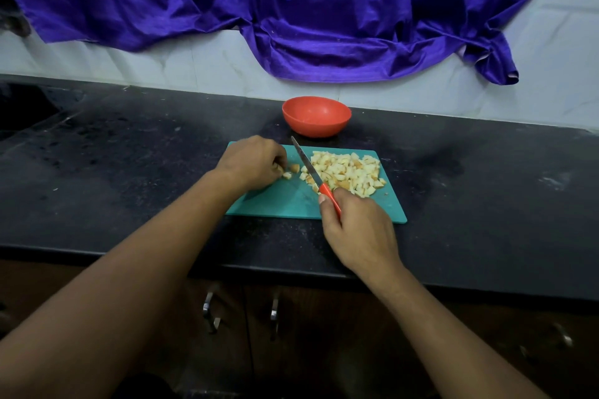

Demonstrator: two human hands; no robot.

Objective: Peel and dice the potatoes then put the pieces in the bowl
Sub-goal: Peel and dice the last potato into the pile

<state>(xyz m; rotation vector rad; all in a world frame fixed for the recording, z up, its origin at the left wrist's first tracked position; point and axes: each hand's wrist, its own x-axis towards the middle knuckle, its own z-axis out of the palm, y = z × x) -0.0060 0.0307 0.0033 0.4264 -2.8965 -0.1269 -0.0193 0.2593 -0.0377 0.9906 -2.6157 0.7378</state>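
A teal cutting board [285, 201] lies on the black counter. A pile of pale diced potato pieces [351, 173] covers its right half. My right hand [359, 230] grips the red handle of a knife [308, 165], whose blade slants up and left beside the pile. My left hand [251, 162] rests on the board's left end, fingers curled on a small potato piece, with a few loose cubes [291, 170] just right of it. A red bowl [316, 115] stands behind the board; I see nothing inside it.
The black counter [129, 172] runs across the view, its front edge near my arms. A purple cloth [324, 26] hangs on the tiled wall behind. Cabinet doors with metal handles [210, 311] sit below the counter.
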